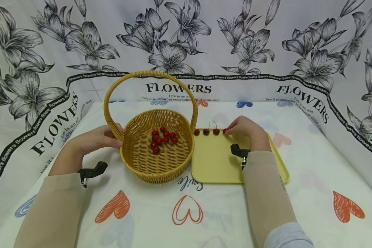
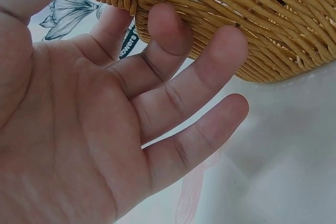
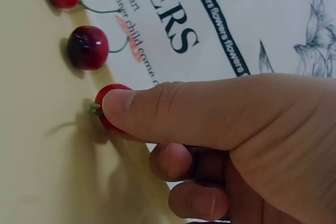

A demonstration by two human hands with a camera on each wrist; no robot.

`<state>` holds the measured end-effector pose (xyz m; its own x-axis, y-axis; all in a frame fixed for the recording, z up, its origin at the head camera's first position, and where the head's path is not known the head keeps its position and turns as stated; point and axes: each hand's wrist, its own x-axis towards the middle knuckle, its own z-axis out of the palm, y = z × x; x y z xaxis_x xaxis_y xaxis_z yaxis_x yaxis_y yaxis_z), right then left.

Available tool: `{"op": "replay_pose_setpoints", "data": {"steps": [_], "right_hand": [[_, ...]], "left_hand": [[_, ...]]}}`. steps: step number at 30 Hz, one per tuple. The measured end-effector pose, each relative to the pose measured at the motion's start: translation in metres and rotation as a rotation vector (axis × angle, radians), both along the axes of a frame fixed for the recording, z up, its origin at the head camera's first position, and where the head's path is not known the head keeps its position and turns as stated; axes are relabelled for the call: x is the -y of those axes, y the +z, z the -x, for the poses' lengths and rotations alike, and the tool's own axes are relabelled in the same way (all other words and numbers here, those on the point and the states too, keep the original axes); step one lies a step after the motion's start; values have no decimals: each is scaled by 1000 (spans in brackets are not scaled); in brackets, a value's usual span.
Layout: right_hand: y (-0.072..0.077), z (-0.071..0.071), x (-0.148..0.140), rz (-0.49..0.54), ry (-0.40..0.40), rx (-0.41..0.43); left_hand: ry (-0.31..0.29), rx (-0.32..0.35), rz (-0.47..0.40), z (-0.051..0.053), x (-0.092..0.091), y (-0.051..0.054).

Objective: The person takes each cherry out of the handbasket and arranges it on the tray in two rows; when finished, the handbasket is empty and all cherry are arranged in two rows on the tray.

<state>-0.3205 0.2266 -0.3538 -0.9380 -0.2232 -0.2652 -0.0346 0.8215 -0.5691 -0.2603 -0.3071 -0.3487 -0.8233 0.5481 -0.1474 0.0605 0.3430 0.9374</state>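
Observation:
At the left side of a yellow wicker basket (image 1: 161, 177), my left hand (image 1: 94, 139) grips the foot of its arched handle (image 1: 108, 103) between thumb and index finger. The other fingers (image 2: 194, 85) spread loosely beneath the basket's wall in the left wrist view. Over the far edge of a pale yellow tray (image 1: 217, 162), my right hand (image 1: 246, 129) pinches a red cherry (image 3: 108, 123), its thumb covering much of it. To the left, a row of cherries (image 1: 206, 132) lines that edge, some with stems up. Several more cherries (image 1: 159, 141) lie inside the basket.
The tray stands close against the basket's right side. A white cloth (image 1: 161, 220) printed with hearts covers the table, and a flower-printed curtain (image 1: 186, 44) rises behind. Black wrist mounts (image 1: 93, 170) sit on both forearms.

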Motion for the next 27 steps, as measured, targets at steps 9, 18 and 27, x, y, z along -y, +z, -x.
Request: {"op": "replay_pose_setpoints", "data": {"steps": [9, 18, 27], "right_hand": [[1, 0, 6, -99, -21, -12], [7, -4, 7, -121, -87, -2], [23, -8, 4, -117, -79, -42]], "left_hand": [[15, 5, 17, 0, -2, 1], [13, 15, 13, 0, -1, 1], [-1, 1, 4, 1, 1, -1]]}}
